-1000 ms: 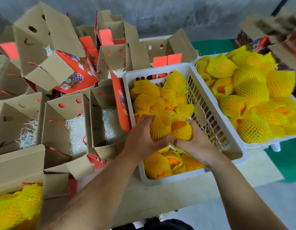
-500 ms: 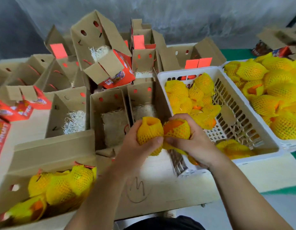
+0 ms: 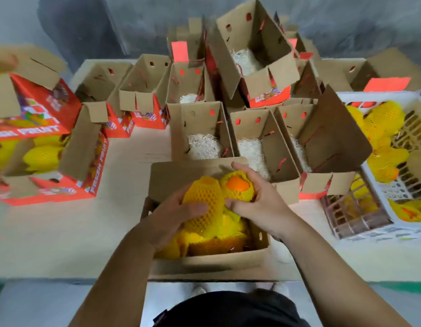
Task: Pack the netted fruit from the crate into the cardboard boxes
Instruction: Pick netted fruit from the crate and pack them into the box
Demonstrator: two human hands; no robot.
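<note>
My left hand (image 3: 175,215) grips a fruit in yellow foam netting (image 3: 202,204). My right hand (image 3: 259,204) grips a second netted fruit (image 3: 237,186) whose orange skin shows at the top. Both fruits are held side by side just over an open cardboard box (image 3: 216,260) at the table's near edge, which holds several netted fruits. The white plastic crate (image 3: 393,199) with more netted fruit stands at the far right.
Several open cardboard boxes (image 3: 259,147) with white shredded padding stand behind the near box. A red-printed box (image 3: 70,175) with netted fruit sits at the left. More boxes are stacked at the back. Bare table top (image 3: 63,227) lies at the near left.
Both hands have carried the two netted fruits from the crate leftward to above the near box. The view has swung left, so the crate now sits at the right edge.
</note>
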